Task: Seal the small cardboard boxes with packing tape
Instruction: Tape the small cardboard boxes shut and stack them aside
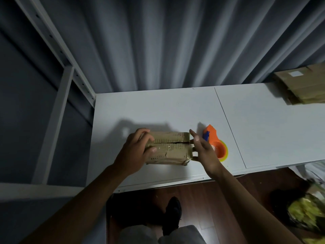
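Head view: a small cardboard box (173,148) lies on the white table (263,124). The left hand (136,152) grips its left end, fingers curled over the top. The right hand (204,152), fingers spread straight, touches its right end; an orange tape dispenser (217,143) sits just behind

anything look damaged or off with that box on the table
Yes. The small brown cardboard box between the hands looks worn: a dark gap runs along its top seam where the flaps don't meet, old tape is wrinkled across it, and its near right corner is crumpled. The left hand grips its left end; the right hand touches its right end.
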